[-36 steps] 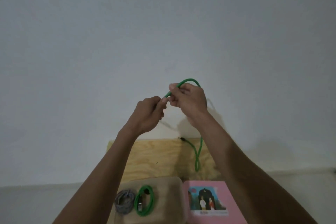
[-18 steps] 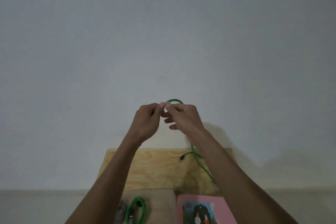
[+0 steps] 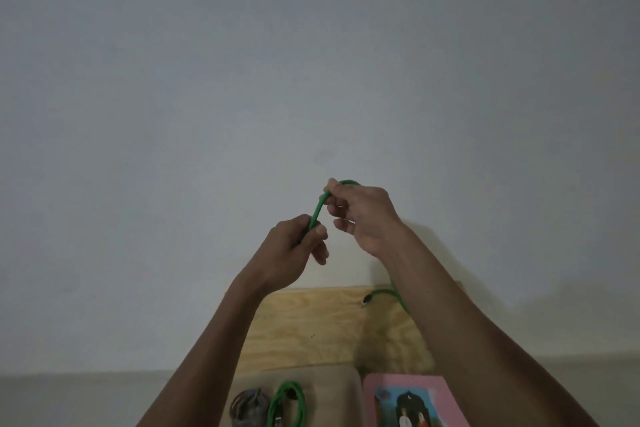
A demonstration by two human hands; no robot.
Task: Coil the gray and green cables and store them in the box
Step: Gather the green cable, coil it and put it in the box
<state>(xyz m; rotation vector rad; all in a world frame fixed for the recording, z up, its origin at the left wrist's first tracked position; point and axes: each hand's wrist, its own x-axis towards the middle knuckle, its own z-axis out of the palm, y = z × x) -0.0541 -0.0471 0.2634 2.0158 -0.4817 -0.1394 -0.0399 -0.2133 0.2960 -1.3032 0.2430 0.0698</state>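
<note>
I hold a green cable (image 3: 317, 210) up in front of the wall with both hands. My left hand (image 3: 294, 253) grips its lower stretch in curled fingers. My right hand (image 3: 360, 215) pinches the bend at the top. The rest of the cable runs behind my right forearm, and its dark plug end (image 3: 367, 299) hangs over the wooden board (image 3: 311, 326). In the beige box (image 3: 332, 388) at the bottom lie a coiled gray cable (image 3: 249, 407) and a coiled green cable (image 3: 287, 406).
A pink lid or card with a picture (image 3: 412, 402) lies right of the box. The board stands against a plain gray wall (image 3: 311, 80). A pale floor strip (image 3: 86, 399) runs along the bottom.
My hands, touching fingertip to fingertip before, have drawn apart: the left dropped lower, the right stayed high, and a short stretch of green cable now shows between them. The view tilted slightly.
</note>
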